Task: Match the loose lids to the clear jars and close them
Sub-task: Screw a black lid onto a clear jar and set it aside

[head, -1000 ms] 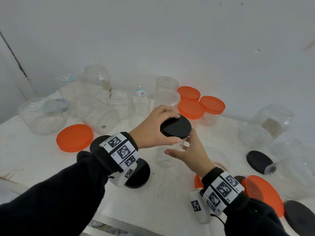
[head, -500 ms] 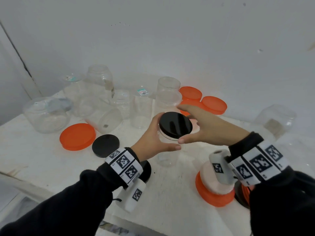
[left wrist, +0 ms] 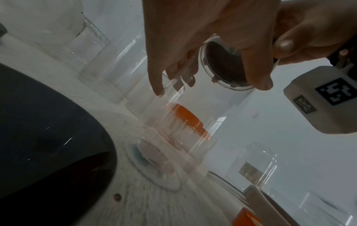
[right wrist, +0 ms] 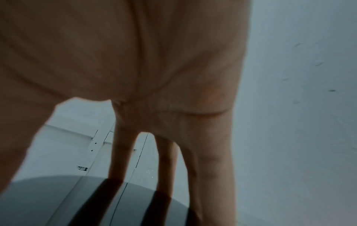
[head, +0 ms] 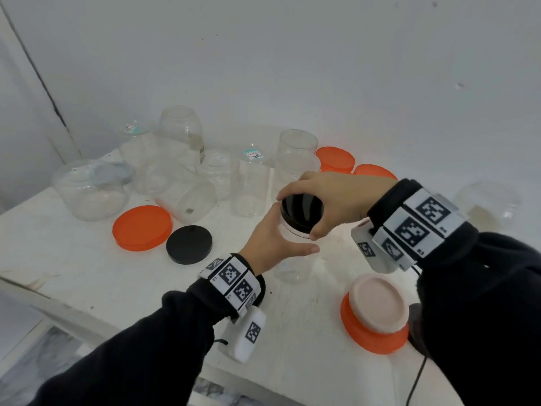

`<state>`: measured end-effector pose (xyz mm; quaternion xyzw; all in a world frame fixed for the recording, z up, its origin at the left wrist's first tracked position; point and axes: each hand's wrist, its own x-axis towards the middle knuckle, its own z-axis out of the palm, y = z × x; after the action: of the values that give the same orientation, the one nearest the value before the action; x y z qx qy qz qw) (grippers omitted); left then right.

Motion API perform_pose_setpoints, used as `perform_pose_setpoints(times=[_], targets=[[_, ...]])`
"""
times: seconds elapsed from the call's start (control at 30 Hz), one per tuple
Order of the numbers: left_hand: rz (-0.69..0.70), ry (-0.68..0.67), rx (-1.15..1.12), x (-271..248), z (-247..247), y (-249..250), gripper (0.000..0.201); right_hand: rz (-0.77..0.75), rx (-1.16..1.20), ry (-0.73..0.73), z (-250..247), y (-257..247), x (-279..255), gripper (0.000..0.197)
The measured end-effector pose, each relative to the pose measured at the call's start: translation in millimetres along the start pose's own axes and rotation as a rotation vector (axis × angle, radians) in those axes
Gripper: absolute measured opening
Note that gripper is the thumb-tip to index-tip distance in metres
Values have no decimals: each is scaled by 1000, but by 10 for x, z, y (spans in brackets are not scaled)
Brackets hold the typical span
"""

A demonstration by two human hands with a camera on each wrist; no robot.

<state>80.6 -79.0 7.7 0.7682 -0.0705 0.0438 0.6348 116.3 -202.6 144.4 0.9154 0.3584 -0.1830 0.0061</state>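
Under right hand (head: 336, 200), lid (head: 301, 210).

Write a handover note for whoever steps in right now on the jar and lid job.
Left hand grips the clear jar, standing on the table.
Right hand grips the black lid on that jar's mouth; whether it is tight cannot be told.
Loose at left: an orange lid and a second black lid.
Left to do: several open jars at the back.
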Motion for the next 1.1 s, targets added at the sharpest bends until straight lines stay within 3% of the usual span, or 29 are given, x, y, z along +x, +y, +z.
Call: perform_pose_setpoints(times=[0.47, 1.1], targets=[[3, -76, 27, 37, -67, -21, 75, -76, -28, -90, -18, -18, 49, 75], [-19, -95, 13, 40, -80, -33, 76, -93, -7, -50, -11, 54, 51, 73]])
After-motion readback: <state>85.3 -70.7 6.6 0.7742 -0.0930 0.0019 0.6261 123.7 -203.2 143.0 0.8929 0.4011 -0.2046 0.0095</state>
